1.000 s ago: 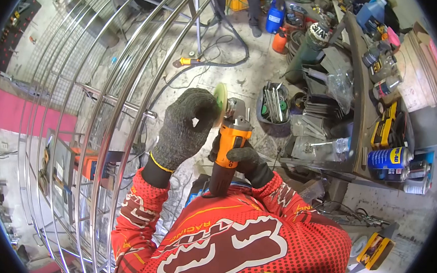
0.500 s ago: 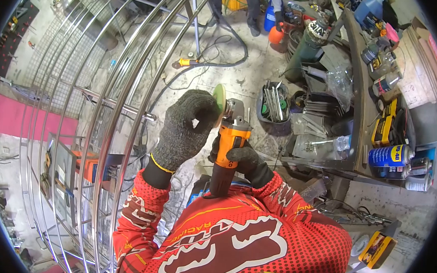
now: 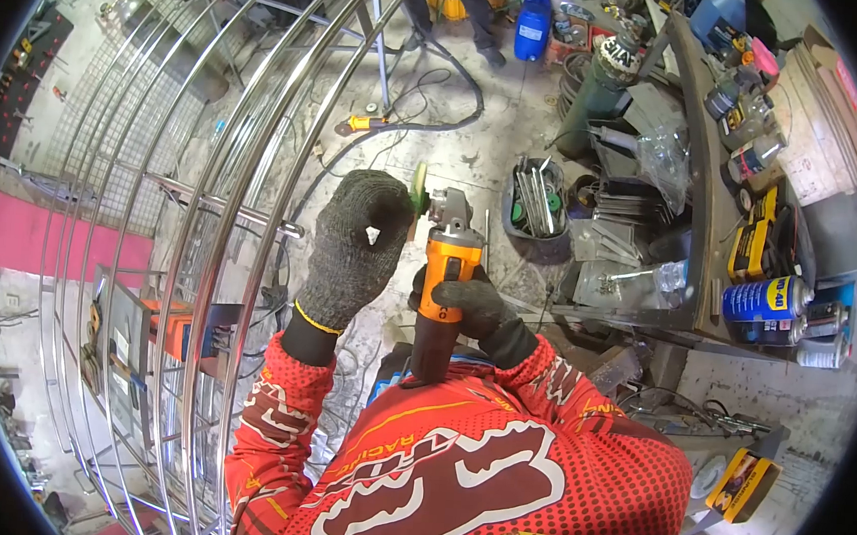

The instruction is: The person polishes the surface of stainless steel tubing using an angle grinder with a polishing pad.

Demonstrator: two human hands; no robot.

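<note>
My right hand (image 3: 472,306), in a dark knit glove, is wrapped round the orange and black body of an angle grinder (image 3: 452,253). The grinder stands head up, its rear end against my red shirt. On the left side of its metal head sits a thin greenish disc (image 3: 420,184), seen nearly edge-on. My left hand (image 3: 360,239), in a grey knit glove with a small hole, is closed at that disc. Its fingertips are hidden behind the glove's back, so their exact grip on the disc does not show.
Curved metal tubes of a frame (image 3: 218,206) rise close on my left. To the right stand a tub of metal pieces (image 3: 536,237), a gas cylinder (image 3: 596,99) and a cluttered workbench (image 3: 707,211). A cable (image 3: 447,124) crosses the floor ahead, near a person's legs (image 3: 475,15).
The disc has turned from a slanted face to nearly edge-on, and the grinder head has shifted slightly. A co-worker's hand and the red-orange bottle have left the view at the top.
</note>
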